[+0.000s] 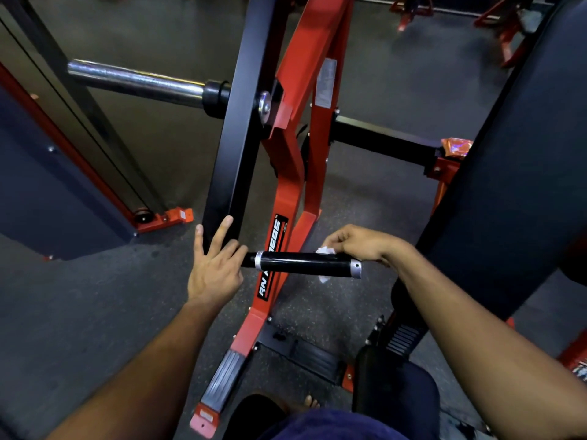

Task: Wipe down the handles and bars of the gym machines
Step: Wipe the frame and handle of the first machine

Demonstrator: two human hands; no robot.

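Observation:
A black handle [301, 263] with silver end rings sticks out sideways from the black lever arm [236, 147] of a red and black gym machine. My right hand [355, 244] grips a small white wipe [325, 250] wrapped over the handle near its outer end; a bit of the wipe shows below the handle. My left hand [214, 268] rests with straight fingers against the lever arm's lower end, its thumb touching the handle's inner end.
A chrome weight peg [136, 81] juts left from the lever arm. The red frame [298, 128] runs down to footplates on the dark rubber floor. A dark padded backrest [524, 173] rises at the right, a seat pad below it. Another machine stands at the left.

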